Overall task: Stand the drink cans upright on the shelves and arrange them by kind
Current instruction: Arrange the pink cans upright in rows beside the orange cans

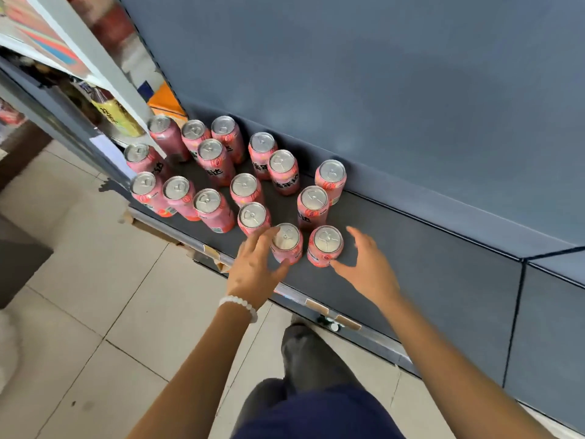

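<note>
From the head camera we looked down on a dark grey shelf (pixel 427 258) set low against a grey back panel (pixel 380 74). A cluster of pink cans (pixel 218 166) stood upright toward its left end, silver tops up, spread loosely from the back edge to the front edge rather than in neat rows. Two more stood side by side and just apart at the front edge, nearest us: the left front can (pixel 286 243) and the right front can (pixel 325 247).

Our left hand (pixel 253 267), with a white bead bracelet (pixel 239 305) at the wrist, had its fingers spread loosely around the left front can, fingertips at the rim and thumb against the side; we could not tell whether it truly gripped it. Our right hand (pixel 368 267) was open beside the right front can, thumb close to its base, the other fingers spread and clear of it.

The rest of the shelf to the right lay bare. Below us were pale floor tiles (pixel 95 312) and a dark trouser leg (pixel 310 362).
</note>
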